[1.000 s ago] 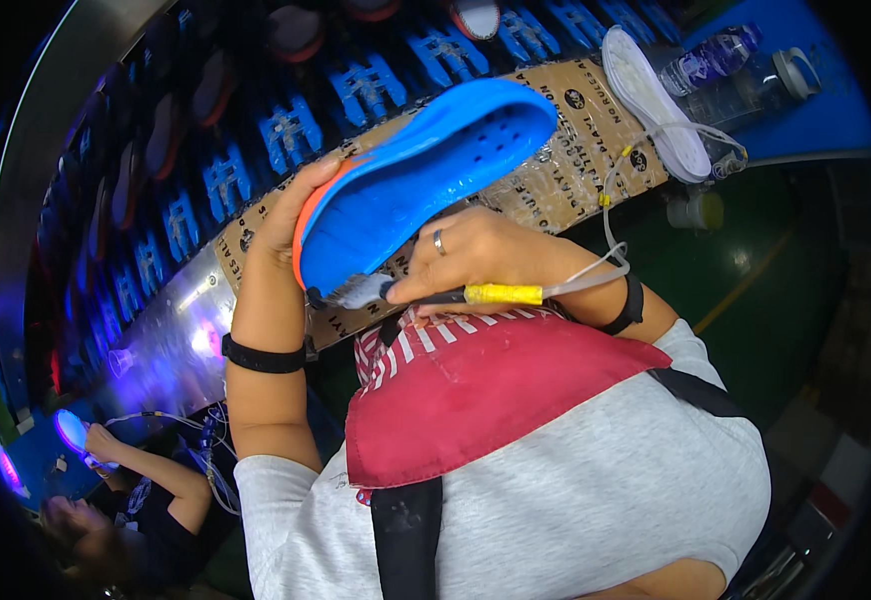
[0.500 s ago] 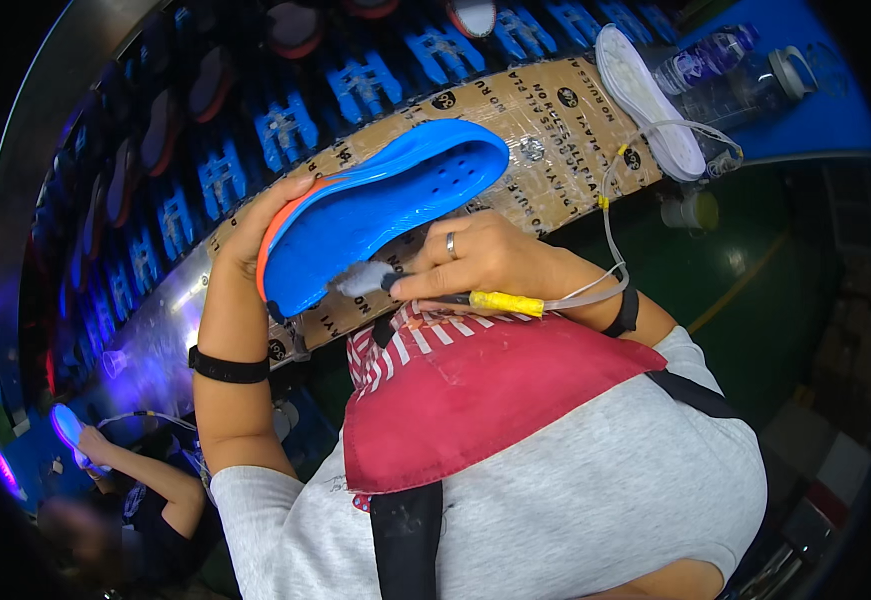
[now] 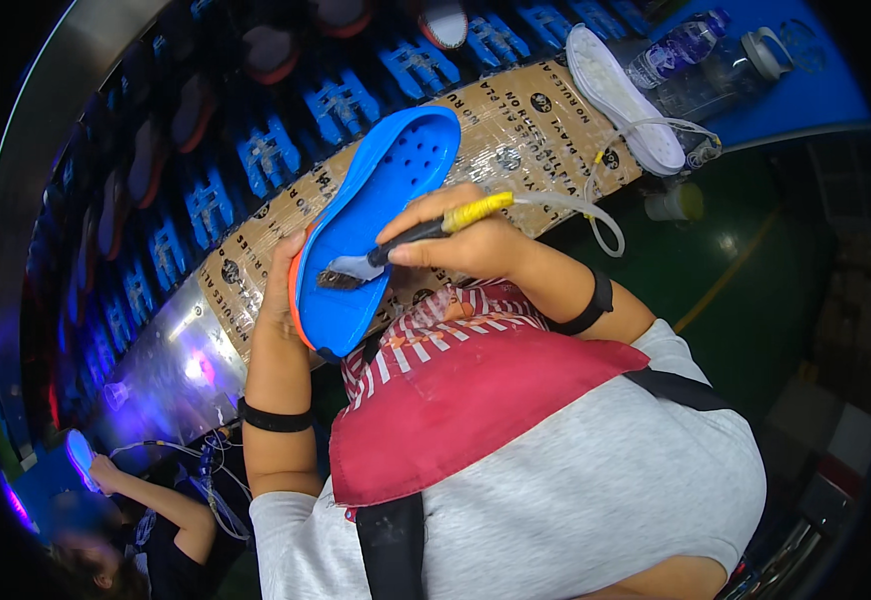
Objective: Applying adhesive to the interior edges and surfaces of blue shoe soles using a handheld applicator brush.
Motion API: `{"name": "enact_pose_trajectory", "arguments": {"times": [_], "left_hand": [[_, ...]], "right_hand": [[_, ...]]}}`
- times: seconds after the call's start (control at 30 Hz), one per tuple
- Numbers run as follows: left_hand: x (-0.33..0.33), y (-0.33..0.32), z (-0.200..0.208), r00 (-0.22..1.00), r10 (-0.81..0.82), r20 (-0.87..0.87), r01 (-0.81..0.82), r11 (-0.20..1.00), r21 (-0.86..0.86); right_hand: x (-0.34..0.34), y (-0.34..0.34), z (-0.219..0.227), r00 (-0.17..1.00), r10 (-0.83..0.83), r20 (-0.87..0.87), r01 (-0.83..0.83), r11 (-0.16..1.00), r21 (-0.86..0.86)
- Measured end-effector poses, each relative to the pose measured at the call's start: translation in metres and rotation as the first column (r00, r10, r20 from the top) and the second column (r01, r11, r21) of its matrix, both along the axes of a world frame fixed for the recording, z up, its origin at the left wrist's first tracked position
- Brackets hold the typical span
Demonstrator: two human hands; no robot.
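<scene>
My left hand [image 3: 281, 275] is closed around the orange-edged side of a blue shoe sole [image 3: 356, 220], holding it tilted with its hollow inner face toward me. Small holes dot the sole's far end. In my right hand [image 3: 476, 245] is a brush [image 3: 411, 238] with a dark handle, yellow tape and a clear tube [image 3: 591, 212] running off its back end. Its bristles touch the inside of the sole near the heel end. The left fingers behind the sole are mostly hidden.
Printed cardboard [image 3: 516, 115] covers the bench ledge. Beyond it runs a row of blue racks [image 3: 341, 105] with dark soles further back. A white sole [image 3: 624, 105] and bottles [image 3: 681, 50] lie at the far right. Another person [image 3: 171, 510] works at the lower left.
The sole has turned more upright and shifted toward my right hand. The brush has moved from the sole's near edge onto its inner face, its handle now angled upward.
</scene>
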State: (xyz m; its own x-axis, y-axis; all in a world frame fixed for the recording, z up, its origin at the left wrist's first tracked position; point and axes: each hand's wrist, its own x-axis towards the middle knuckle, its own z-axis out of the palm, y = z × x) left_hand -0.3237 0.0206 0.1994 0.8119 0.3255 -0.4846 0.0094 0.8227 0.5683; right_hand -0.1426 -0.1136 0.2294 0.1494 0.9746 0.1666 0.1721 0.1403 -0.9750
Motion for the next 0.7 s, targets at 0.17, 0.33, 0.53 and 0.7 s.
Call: {"name": "enact_pose_trajectory", "arguments": {"times": [0.17, 0.33, 0.53, 0.7], "left_hand": [[0.007, -0.007, 0.003, 0.998, -0.021, 0.052, 0.023, 0.999, -0.033], [0.021, -0.007, 0.005, 0.99, -0.012, 0.139, 0.024, 0.996, -0.085], [0.047, -0.027, -0.001, 0.971, 0.146, 0.187, -0.166, 0.981, 0.098], [0.085, -0.027, 0.047, 0.947, -0.028, 0.319, -0.092, 0.93, 0.355]], "right_hand": [[0.015, -0.006, 0.003, 0.982, -0.162, -0.095, 0.151, 0.982, -0.113], [0.031, -0.011, -0.002, 0.896, -0.436, 0.076, 0.424, 0.895, 0.14], [0.046, -0.029, 0.017, 0.801, -0.377, 0.465, 0.13, 0.868, 0.479], [0.078, -0.066, 0.051, 0.765, -0.61, 0.205, 0.458, 0.74, 0.493]]}}
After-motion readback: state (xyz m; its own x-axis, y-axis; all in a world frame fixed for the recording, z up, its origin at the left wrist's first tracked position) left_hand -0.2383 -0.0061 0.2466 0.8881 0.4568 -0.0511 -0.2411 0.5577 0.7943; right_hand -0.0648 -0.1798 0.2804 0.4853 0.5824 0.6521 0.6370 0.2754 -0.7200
